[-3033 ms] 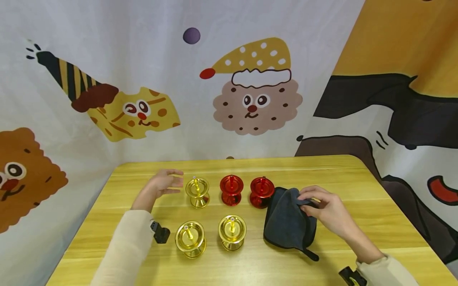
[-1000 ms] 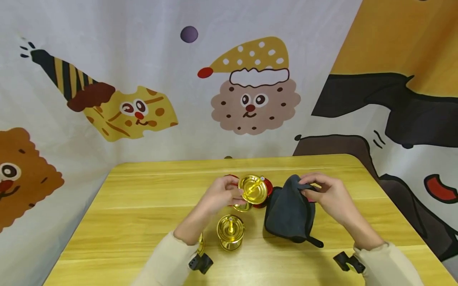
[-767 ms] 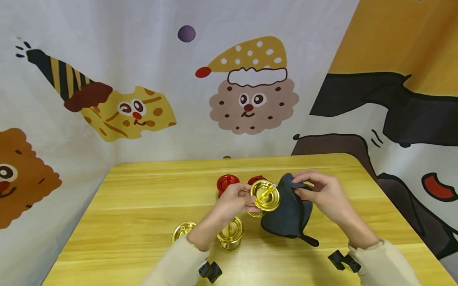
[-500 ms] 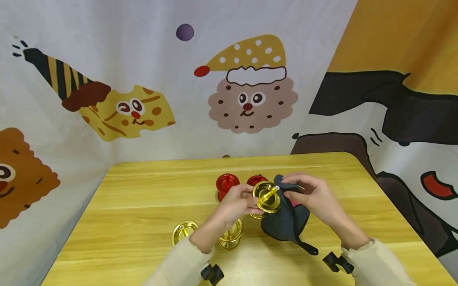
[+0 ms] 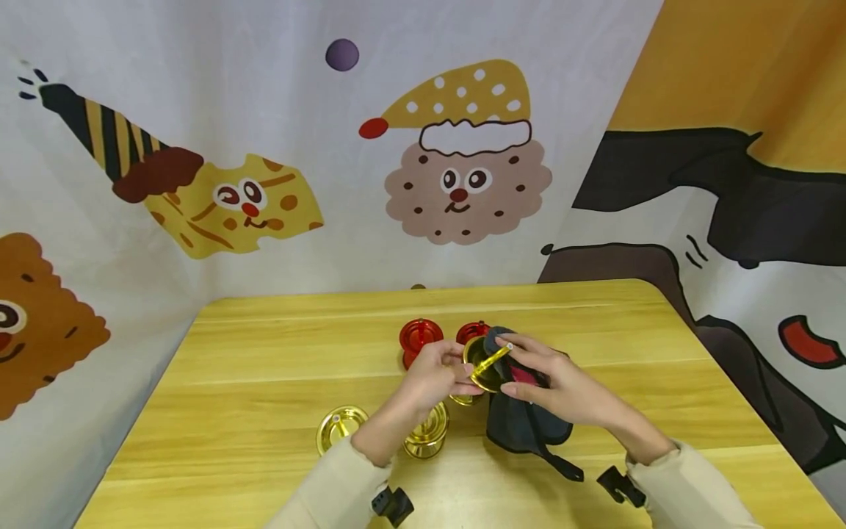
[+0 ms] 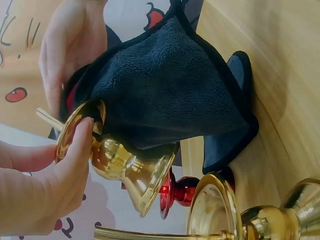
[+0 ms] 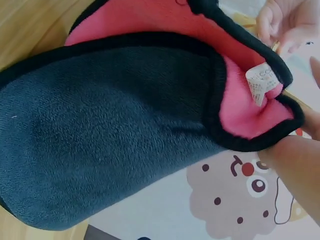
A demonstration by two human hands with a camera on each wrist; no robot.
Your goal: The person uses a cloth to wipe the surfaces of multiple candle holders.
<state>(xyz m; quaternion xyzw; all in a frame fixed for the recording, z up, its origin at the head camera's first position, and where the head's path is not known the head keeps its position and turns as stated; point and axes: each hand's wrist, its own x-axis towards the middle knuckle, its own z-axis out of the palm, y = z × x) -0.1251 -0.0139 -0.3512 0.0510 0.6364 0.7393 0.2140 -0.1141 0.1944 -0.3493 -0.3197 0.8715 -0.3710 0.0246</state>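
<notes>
My left hand [image 5: 429,378] pinches the dish rim of a gold oil lamp [image 6: 116,159], raised above the table and tilted to the right. A thin tube sticks up from the dish, above a flared foot. My right hand [image 5: 558,380] grips a dark blue-grey cloth [image 5: 525,422] with black edging, bringing it against the lamp's rim. In the right wrist view, the cloth's pink inner side [image 7: 237,117] and a white label [image 7: 261,82] show. Much of the cloth hangs down toward the table, a strap-like end at its lower right.
Two red oil lamps stand behind my hands, the left one [image 5: 421,336] and the right one [image 5: 473,332], partly hidden. Nearer, two gold lamps stand at the left [image 5: 339,427] and middle [image 5: 426,433], partly behind my left arm. A patterned curtain [image 5: 357,242] hangs behind the wooden table [image 5: 264,353].
My left hand has taken the back-left gold lamp and carried it right. My right hand has lifted the cloth and moved it left, up to the lamp.
</notes>
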